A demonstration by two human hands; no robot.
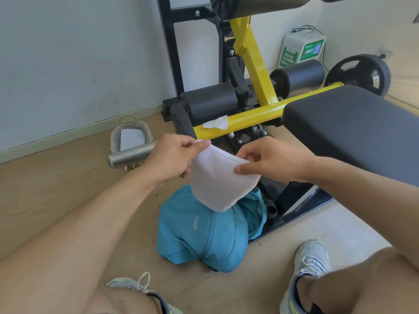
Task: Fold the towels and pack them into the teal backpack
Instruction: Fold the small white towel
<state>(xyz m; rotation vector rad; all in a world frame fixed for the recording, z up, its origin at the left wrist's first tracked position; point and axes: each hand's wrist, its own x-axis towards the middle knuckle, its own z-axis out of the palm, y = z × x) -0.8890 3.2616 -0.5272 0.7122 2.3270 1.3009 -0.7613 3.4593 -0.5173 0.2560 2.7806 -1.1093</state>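
Towel (221, 177) covers teal backpack (199, 232) top opening. Green box (301, 49) small print unreadable. Weight bench (353, 128) pad cut off at right edge; both shoes cropped at bottom edge.

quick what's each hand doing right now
Left hand: pinching the top left edge of the white towel.
Right hand: pinching the towel's top right edge, above the teal backpack.

Both hands hold up a small white terry towel (221, 184): the left hand (169, 158) pinches its 10 o'clock corner, the right hand (269, 158) its 2 o'clock edge. At 6 o'clock beneath it, a crumpled teal fabric backpack (199, 232) lies on the wooden floor (56, 193)
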